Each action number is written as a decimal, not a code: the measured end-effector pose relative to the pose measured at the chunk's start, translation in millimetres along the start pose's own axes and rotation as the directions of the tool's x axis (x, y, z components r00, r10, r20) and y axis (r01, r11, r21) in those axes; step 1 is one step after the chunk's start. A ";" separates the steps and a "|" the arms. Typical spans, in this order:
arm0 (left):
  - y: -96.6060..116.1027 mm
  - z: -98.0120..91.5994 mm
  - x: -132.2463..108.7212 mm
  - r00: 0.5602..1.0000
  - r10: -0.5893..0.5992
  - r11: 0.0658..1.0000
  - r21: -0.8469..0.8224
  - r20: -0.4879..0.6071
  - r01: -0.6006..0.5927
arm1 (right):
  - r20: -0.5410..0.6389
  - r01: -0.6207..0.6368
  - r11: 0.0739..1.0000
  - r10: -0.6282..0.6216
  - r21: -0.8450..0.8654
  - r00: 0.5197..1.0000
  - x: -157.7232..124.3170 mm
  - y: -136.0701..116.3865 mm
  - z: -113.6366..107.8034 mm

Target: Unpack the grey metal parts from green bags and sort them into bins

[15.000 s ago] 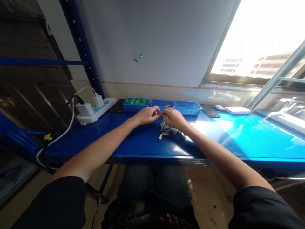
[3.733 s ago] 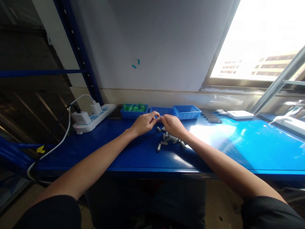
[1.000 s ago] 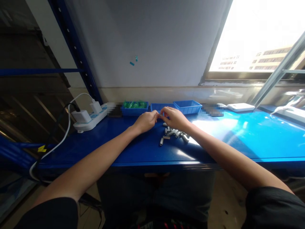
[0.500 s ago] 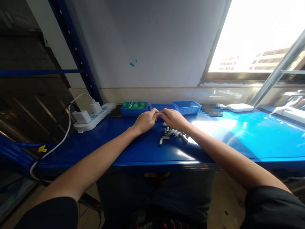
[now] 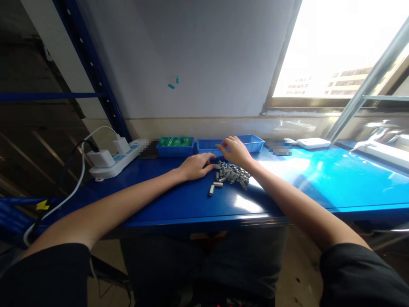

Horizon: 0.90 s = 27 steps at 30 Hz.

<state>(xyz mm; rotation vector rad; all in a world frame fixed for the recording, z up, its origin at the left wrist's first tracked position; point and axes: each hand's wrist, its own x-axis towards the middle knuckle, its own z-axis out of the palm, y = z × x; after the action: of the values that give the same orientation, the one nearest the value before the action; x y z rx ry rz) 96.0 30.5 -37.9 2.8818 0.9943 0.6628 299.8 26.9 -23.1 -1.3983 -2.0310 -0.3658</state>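
A pile of short silvery metal pieces (image 5: 232, 172) lies on the blue tabletop, with a few pieces apart at its near left. My left hand (image 5: 195, 166) rests at the pile's left edge, thumb and forefinger apart, its fingertips beside the nearest pieces. Whether they touch one is too small to tell. Over the middle blue bin (image 5: 207, 147), my right hand (image 5: 235, 150) pinches a short metal piece (image 5: 218, 146) between thumb and fingers. Part of that bin is hidden behind the hand.
A blue bin (image 5: 175, 151) of green plastic-looking pieces stands left, another blue bin (image 5: 254, 144) right. A white power strip (image 5: 119, 164) with plugs and cables lies at the left. A white device (image 5: 313, 143) sits by the window. The table's front edge (image 5: 204, 224) runs before me.
My hands were together above the pile and have parted. The right moved over the middle bin with a metal piece; the left lowered to the pile's left edge. The view shifted slightly.
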 end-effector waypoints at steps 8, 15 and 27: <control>-14.6 5.0 8.5 0.989 0.147 0.984 -0.107 0.007 -0.145 | -0.066 -0.021 0.996 0.015 -0.091 0.998 6.2 8.9 3.0; -16.3 11.9 0.4 0.991 0.049 0.997 -0.051 -0.125 -0.056 | 0.116 0.208 0.977 -0.203 -0.037 0.972 -10.8 -25.3 5.1; -20.2 12.8 2.2 0.987 0.030 0.993 -0.106 -0.156 -0.046 | 0.252 0.199 0.980 -0.185 -0.029 0.950 -13.0 -24.5 7.4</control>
<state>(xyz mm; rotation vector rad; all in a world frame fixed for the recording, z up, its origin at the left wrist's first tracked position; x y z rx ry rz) 90.9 49.3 -51.8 2.7955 0.8885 0.9247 277.9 11.8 -34.0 -1.3366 -2.3891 -0.3447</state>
